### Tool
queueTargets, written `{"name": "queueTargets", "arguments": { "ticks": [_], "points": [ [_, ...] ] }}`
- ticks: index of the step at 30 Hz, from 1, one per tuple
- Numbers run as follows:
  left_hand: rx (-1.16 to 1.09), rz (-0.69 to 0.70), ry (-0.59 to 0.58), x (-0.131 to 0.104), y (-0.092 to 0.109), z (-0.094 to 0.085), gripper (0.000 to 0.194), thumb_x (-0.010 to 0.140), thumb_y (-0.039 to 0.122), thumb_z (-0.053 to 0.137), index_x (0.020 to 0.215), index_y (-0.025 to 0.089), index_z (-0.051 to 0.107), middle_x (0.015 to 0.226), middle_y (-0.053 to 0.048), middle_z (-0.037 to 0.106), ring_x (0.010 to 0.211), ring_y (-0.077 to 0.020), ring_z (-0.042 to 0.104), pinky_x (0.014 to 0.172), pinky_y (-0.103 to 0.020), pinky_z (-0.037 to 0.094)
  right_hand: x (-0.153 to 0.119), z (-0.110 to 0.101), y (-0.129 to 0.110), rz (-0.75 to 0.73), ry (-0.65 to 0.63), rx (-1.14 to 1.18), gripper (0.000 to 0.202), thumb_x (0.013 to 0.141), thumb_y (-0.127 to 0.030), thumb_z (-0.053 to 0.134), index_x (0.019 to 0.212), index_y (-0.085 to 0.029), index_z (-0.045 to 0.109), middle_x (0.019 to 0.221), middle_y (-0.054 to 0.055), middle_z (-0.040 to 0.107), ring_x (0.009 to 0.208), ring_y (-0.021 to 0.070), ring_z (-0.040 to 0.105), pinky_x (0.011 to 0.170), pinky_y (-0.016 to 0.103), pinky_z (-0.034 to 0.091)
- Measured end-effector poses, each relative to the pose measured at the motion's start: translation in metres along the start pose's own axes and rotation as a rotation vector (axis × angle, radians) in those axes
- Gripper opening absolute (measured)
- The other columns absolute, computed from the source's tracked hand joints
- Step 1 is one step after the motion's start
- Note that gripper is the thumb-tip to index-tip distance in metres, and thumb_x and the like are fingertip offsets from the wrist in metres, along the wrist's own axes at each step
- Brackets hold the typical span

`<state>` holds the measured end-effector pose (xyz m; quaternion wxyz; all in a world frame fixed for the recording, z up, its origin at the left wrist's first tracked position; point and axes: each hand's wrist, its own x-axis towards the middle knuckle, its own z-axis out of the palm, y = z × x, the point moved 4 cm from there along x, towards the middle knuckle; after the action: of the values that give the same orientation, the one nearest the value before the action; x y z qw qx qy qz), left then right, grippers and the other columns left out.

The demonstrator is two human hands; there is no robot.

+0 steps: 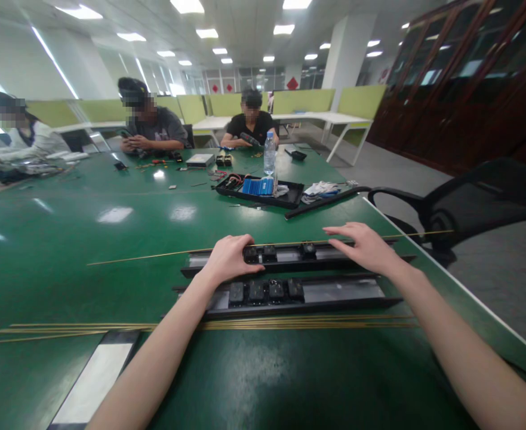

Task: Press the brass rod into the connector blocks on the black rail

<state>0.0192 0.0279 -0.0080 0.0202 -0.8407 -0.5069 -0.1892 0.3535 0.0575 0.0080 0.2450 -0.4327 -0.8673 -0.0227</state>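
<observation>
Both hands rest on the far black rail on the green counter, probably positioning it. The left hand curls loosely over its left part; the right hand lies flat and open on the right end (neither really grips). The next move seems to need steady, even pressure. A thin brass rod lies just behind the rail.

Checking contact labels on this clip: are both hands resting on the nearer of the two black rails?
No: the left hand and right hand both rest on the farther black rail; the nearer rail lies untouched.
</observation>
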Motion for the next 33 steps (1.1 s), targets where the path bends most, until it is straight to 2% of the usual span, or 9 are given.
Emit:
{"name": "queueTargets", "arguments": {
  "ticks": [3, 7, 12, 18, 33],
  "points": [
    [0.011, 0.007, 0.014, 0.0, 0.002, -0.002, 0.053, 0.07, 0.064, 0.074, 0.102, 0.022, 0.064, 0.094, -0.006, 0.074, 0.088, -0.0281, 0.068, 0.081, -0.038, 0.049, -0.002, 0.012, -0.006, -0.026, -0.039, 0.013, 0.037, 0.094, -0.038, 0.059, 0.127, -0.023, 0.068, 0.105, 0.008, 0.075, 0.096, 0.0256, 0.067, 0.091, 0.044, 0.051],
    [0.015, 0.011, 0.015, 0.001, 0.003, -0.002, 0.052, 0.07, 0.063, 0.074, 0.1, 0.022, 0.063, 0.093, -0.005, 0.074, 0.088, -0.0272, 0.068, 0.083, -0.037, 0.048, 0.0, 0.019, -0.014, -0.02, 0.021, 0.027, 0.034, 0.089, -0.031, 0.064, 0.122, -0.024, 0.069, 0.112, 0.006, 0.075, 0.103, 0.0255, 0.066, 0.098, 0.046, 0.049],
    [0.023, 0.014, 0.01, 0.001, 0.003, -0.002, 0.051, 0.07, 0.063, 0.074, 0.099, 0.023, 0.062, 0.094, -0.005, 0.074, 0.088, -0.0268, 0.068, 0.084, -0.038, 0.048, 0.003, 0.02, -0.026, -0.082, 0.077, 0.023, 0.033, 0.092, -0.026, 0.059, 0.124, -0.025, 0.069, 0.111, 0.005, 0.076, 0.102, 0.023, 0.068, 0.106, 0.048, 0.044],
    [0.0, 0.011, -0.001, 0.001, 0.002, -0.001, 0.051, 0.071, 0.063, 0.073, 0.099, 0.022, 0.061, 0.095, -0.007, 0.074, 0.088, -0.0281, 0.068, 0.081, -0.038, 0.049, 0.003, 0.02, -0.033, -0.105, 0.151, 0.027, 0.023, 0.095, -0.025, 0.054, 0.101, -0.027, 0.077, 0.097, 0.003, 0.078, 0.09, 0.0208, 0.07, 0.103, 0.048, 0.047],
    [-0.006, 0.005, -0.009, 0.001, 0.0, 0.003, 0.054, 0.071, 0.064, 0.073, 0.103, 0.022, 0.062, 0.099, -0.007, 0.074, 0.091, -0.0288, 0.068, 0.08, -0.038, 0.049, 0.002, 0.031, -0.03, -0.072, 0.127, -0.006, 0.03, 0.099, -0.027, 0.047, 0.105, -0.024, 0.076, 0.101, 0.005, 0.078, 0.095, 0.0244, 0.07, 0.1, 0.047, 0.048]
  ]
}}
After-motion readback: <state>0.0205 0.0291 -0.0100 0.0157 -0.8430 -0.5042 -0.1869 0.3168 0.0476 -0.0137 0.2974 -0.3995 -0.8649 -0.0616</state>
